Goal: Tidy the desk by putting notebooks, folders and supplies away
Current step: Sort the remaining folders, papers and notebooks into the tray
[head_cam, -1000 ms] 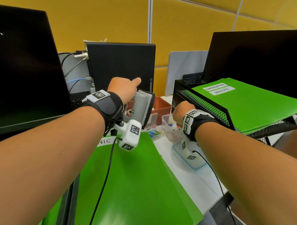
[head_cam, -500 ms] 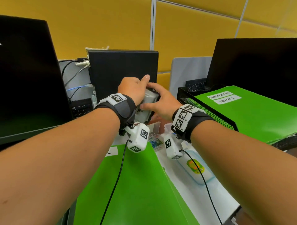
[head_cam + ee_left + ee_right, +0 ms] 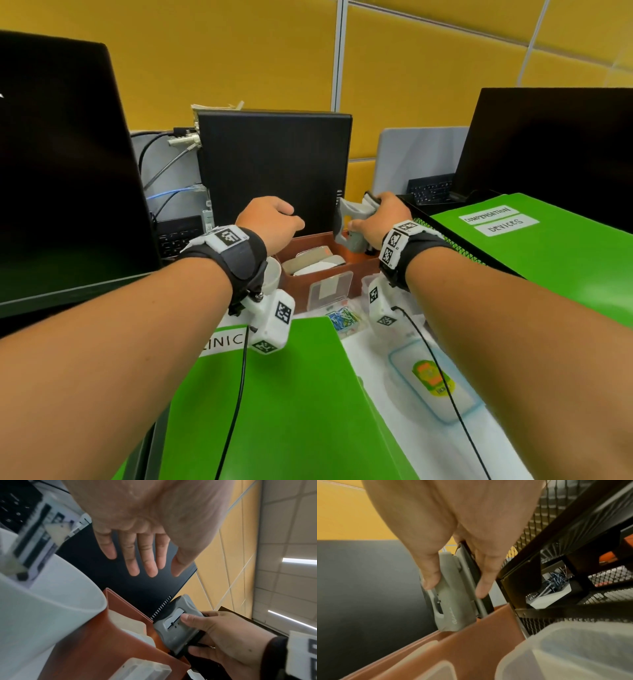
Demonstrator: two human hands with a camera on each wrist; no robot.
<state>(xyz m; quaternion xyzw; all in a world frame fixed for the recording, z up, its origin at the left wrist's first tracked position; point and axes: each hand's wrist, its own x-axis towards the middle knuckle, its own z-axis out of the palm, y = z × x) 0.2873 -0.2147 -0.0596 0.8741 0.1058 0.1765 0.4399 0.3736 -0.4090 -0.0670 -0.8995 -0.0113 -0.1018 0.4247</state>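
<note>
Now that my left hand (image 3: 270, 222) has let go and hangs empty with its fingers slack, the punch (image 3: 349, 224) has passed to my right hand (image 3: 380, 222), which grips it upright over the right end of the brown box (image 3: 329, 274), its lower end at the rim. I judge the handover done; lowering it in is what remains.
</note>
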